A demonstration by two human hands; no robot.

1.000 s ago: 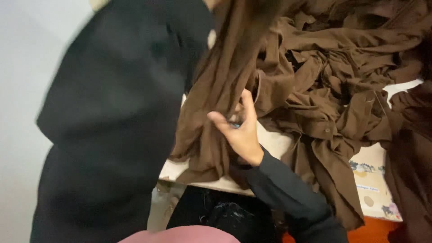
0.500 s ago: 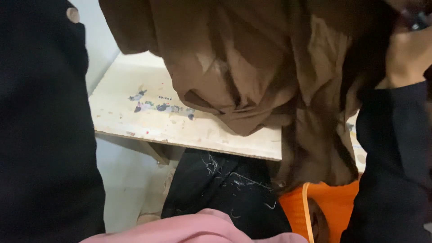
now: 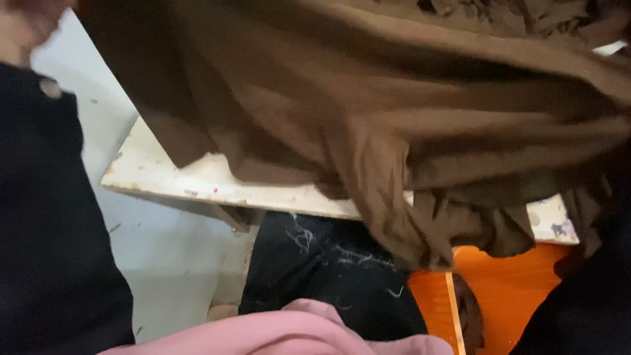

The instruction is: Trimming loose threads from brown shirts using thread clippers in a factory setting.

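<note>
draping brown cloth point(image 3: 394, 131) over table point(image 3: 197, 181)

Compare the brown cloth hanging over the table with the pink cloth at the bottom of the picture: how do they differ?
The brown cloth is dark and fills most of the view; the pink cloth is pale and shows only as a strip. The brown cloth drapes over the table edge in long folds; the pink cloth lies bunched below it. Both are soft fabric.

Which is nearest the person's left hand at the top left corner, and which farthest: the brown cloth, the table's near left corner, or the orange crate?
From the left hand:
1. Brown cloth, right beside it, spreading to the right.
2. Table corner, lower, left of centre.
3. Orange crate, far off at the lower right.
</note>
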